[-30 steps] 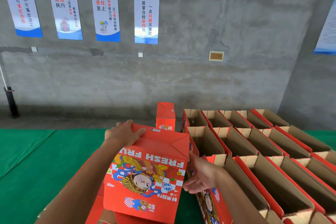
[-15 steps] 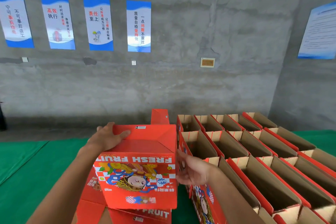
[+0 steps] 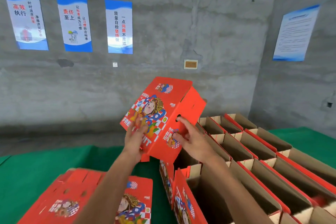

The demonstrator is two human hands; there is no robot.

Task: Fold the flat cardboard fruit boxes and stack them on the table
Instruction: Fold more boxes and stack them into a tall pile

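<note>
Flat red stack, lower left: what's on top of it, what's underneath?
Nothing rests on the flat red stack; the left forearm only crosses above it, hiding its middle. Underneath, green table cover shows around its edges. The stack's depth and its near end are out of view.

Bare grey concrete wall point(image 3: 163, 23); blue-white posters point(image 3: 119, 26); green-covered table point(image 3: 32, 172).
</note>
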